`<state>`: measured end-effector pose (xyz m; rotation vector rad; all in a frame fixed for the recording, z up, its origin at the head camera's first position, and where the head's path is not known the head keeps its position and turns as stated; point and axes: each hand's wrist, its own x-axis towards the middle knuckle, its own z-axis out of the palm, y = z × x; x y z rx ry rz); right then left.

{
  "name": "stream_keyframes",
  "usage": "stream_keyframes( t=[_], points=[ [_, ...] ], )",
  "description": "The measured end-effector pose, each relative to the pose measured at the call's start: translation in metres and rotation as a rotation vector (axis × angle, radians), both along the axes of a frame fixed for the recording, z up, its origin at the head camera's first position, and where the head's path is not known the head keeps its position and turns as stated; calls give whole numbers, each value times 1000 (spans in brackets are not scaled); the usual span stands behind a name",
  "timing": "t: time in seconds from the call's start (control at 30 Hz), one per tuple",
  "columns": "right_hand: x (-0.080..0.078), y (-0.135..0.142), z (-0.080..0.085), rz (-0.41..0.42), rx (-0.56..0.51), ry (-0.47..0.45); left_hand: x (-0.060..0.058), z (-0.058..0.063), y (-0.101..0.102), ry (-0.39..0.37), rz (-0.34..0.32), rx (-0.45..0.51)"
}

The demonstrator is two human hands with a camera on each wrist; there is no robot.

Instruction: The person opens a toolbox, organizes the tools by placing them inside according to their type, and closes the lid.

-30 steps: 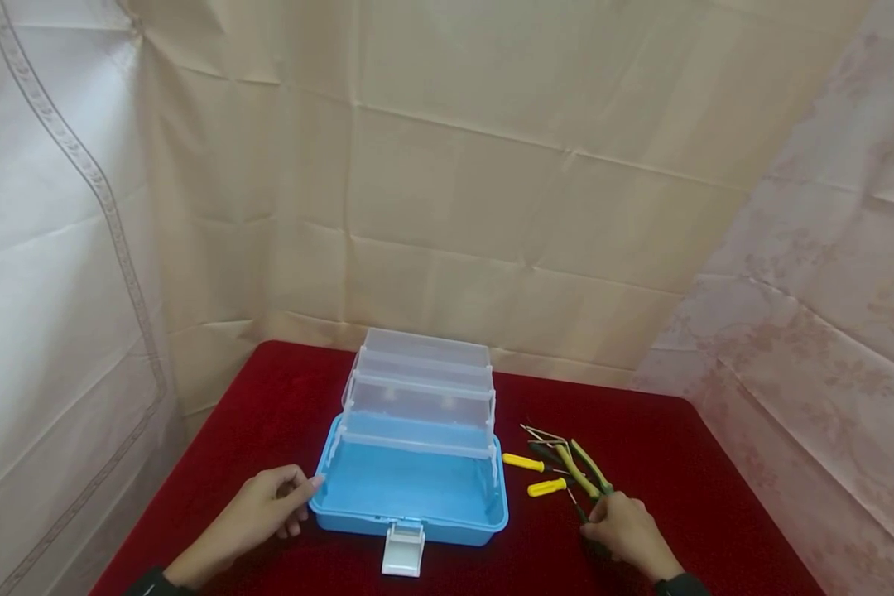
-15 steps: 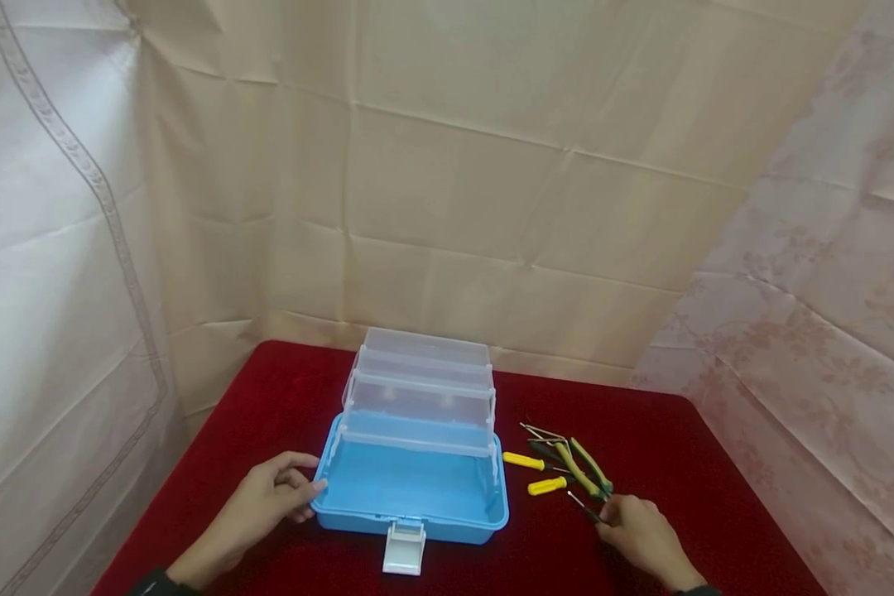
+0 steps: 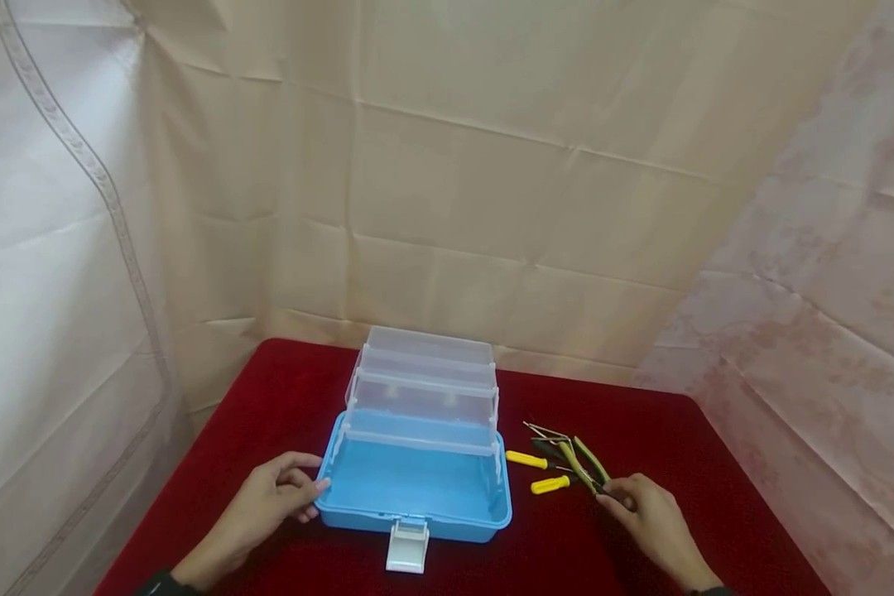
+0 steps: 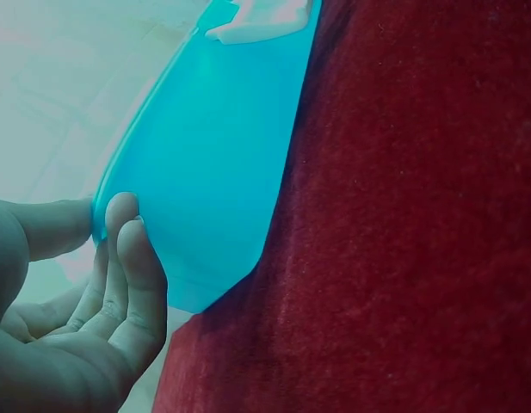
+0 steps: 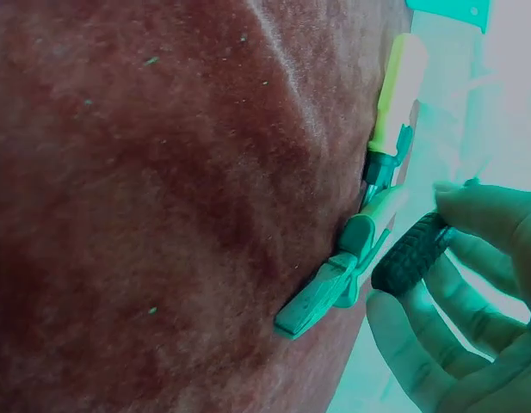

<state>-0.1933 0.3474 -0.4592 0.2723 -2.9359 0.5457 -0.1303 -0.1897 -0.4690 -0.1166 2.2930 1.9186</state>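
Observation:
My left hand (image 3: 268, 494) pinches the left rim of a blue toolbox (image 3: 415, 523), which stands with its clear tiered trays raised at the back. In the left wrist view, the thumb (image 4: 58, 228) lies on one side of the rim and the fingertips are against the outer wall. With my right hand (image 3: 650, 521) I hold a small screwdriver by its ridged black handle (image 5: 411, 254), between thumb and fingers. Close beside that hand lie pliers (image 3: 578, 469) with yellow-green handles; their jaws show in the right wrist view.
Two yellow-handled screwdrivers lie right of the box, an upper screwdriver (image 3: 526, 459) and a lower screwdriver (image 3: 550, 485). Thin bent metal rods (image 3: 545, 432) lie behind them. A white latch (image 3: 407, 548) hangs at the box's front. Red cloth (image 3: 641, 422) covers the table; fabric hangs around it.
My right hand has moved right and slightly up with the black-handled screwdriver, drawing it off beside the pliers. My left hand has shifted slightly at the rim; the toolbox stays in place.

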Motion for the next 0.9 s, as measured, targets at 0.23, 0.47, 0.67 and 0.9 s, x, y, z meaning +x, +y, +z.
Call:
stream_keyframes(
  t=[0.23, 0.47, 0.67, 0.9],
  points=[
    [-8, -12, 1, 5, -85, 9, -1, -2, 1, -17, 1, 18],
    [-13, -19, 2, 21, -82, 106, -1, -2, 2, -5, 9, -9],
    [-19, -27, 4, 41, -53, 184, -1, -1, 6, -5, 71, -71],
    [-24, -36, 8, 82, -39, 235, 0, -1, 9, -31, 113, -98]
  ],
)
